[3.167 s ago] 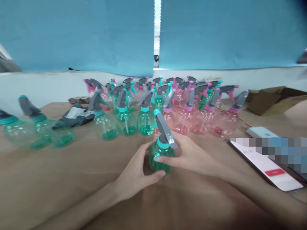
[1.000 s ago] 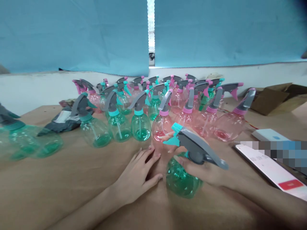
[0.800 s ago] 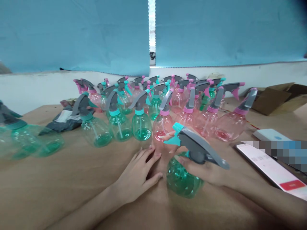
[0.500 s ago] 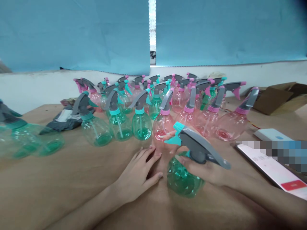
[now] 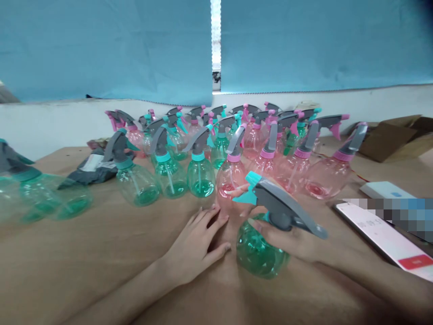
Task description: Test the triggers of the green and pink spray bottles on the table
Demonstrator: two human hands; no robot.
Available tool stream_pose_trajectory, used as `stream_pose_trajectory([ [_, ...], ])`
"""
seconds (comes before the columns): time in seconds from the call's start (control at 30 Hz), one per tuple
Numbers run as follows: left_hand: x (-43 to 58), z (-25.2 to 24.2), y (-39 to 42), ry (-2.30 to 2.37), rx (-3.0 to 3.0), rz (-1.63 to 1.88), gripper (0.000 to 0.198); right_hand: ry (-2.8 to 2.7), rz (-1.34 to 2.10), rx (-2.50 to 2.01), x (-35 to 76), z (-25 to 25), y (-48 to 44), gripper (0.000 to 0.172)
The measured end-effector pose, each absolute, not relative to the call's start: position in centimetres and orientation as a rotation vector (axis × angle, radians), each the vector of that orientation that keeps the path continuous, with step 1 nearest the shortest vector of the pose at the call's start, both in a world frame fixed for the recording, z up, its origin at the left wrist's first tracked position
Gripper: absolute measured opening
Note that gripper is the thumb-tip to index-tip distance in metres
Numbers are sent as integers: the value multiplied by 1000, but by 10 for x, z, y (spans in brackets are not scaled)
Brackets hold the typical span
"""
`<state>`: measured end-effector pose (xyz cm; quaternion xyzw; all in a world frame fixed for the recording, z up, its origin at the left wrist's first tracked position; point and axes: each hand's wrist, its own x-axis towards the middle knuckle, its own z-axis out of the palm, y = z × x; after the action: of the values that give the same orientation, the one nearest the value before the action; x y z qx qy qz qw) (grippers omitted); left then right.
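Note:
Close in front of me is a green spray bottle with a grey head and a turquoise trigger and nozzle pointing left. My right hand wraps around its upper part, just under the head; some fingers are hidden behind it. Flat on the tabletop, to the left of that bottle, rests my left hand, its fingers stretched out and nothing in it. Beyond the hands stands a front row with green spray bottles on the left and pink spray bottles from the middle to the right.
More spray bottles crowd behind the front row. A dark plastic bag lies at left, near green bottles. On the right are a phone showing a timer, a white box and an open cardboard box.
Everything in view has shifted very slightly to the right. Both hands keep their pose, with the green spray bottle still in the right one.

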<state>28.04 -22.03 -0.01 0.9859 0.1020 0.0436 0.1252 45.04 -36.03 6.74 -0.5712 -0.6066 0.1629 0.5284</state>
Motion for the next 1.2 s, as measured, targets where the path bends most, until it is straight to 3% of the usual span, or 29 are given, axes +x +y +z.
stream_pose_trajectory([
  [0.43,280,-2,-219,280,2877,164,54,-1480,411,-1324,451,68,-359,37],
  [0.67,280,-1,-220,302,2870,130,55,-1446,324,-1333,450,69,-359,19],
  [1.2,280,-1,-219,293,2899,132,53,-1466,342,-1484,451,65,-363,15],
])
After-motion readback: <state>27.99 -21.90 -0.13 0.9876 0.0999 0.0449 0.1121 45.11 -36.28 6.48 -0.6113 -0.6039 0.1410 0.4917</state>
